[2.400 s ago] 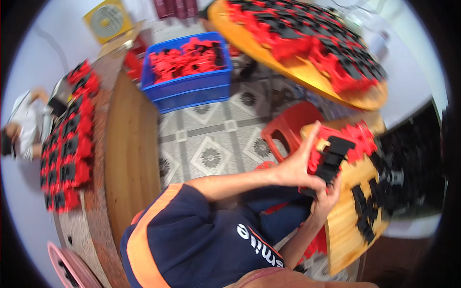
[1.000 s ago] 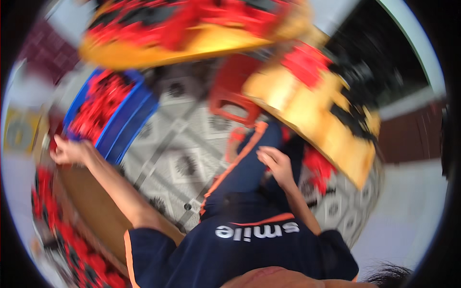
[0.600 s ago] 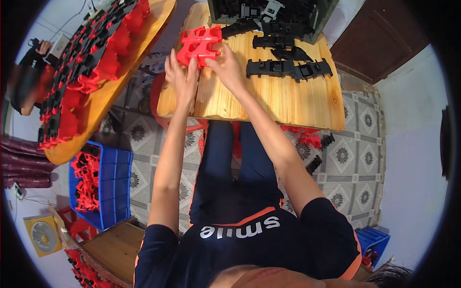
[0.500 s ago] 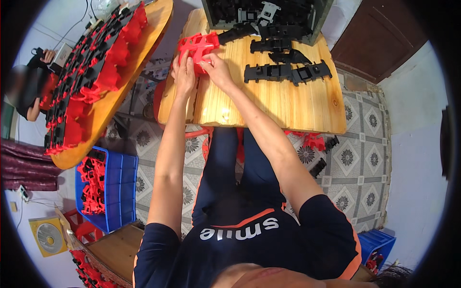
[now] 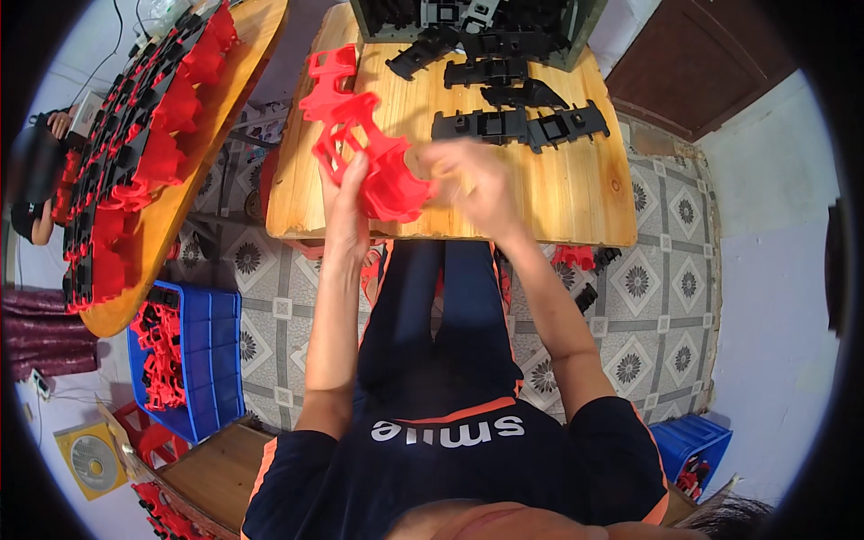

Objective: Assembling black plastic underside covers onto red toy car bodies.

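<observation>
My left hand is closed round a red plastic frame with cut-out openings, raised over the near left part of the table. Its thumb lies across the frame. Just right of the frame is my right hand, smeared by motion, so its fingers cannot be read. Another red plastic part stands behind the held frame, at the table's left side; whether the two touch is unclear. Several black plastic brackets lie on the table beyond my right hand.
A dark bin of black parts stands at the table's back. To the left, a second table bears rows of red-and-black assemblies. A blue crate of red parts sits below it. At far left a person is partly visible.
The left hand has lifted a red frame and brought it nearer to me. My right hand has moved right, off the red parts.
</observation>
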{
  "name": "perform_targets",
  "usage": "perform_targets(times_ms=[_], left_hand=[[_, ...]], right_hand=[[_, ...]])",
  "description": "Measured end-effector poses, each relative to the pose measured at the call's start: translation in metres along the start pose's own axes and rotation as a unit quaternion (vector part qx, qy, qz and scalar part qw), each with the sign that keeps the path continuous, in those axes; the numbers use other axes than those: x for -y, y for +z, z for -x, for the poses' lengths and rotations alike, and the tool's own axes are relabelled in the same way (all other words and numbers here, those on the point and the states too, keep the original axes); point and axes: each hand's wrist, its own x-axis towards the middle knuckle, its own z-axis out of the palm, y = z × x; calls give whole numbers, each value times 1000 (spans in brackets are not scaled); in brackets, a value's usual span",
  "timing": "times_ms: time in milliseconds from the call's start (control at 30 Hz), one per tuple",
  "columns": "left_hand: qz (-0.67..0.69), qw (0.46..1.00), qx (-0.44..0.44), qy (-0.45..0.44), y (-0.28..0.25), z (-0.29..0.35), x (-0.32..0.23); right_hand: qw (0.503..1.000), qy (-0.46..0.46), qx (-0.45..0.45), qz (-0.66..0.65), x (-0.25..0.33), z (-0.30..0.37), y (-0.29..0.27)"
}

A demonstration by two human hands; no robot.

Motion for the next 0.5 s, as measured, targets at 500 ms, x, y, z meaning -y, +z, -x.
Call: perform_targets(times_ms=[500], left_hand=[[193, 967, 30, -163, -64, 61, -13]], right_hand=[[987, -31, 91, 131, 69, 10, -2]])
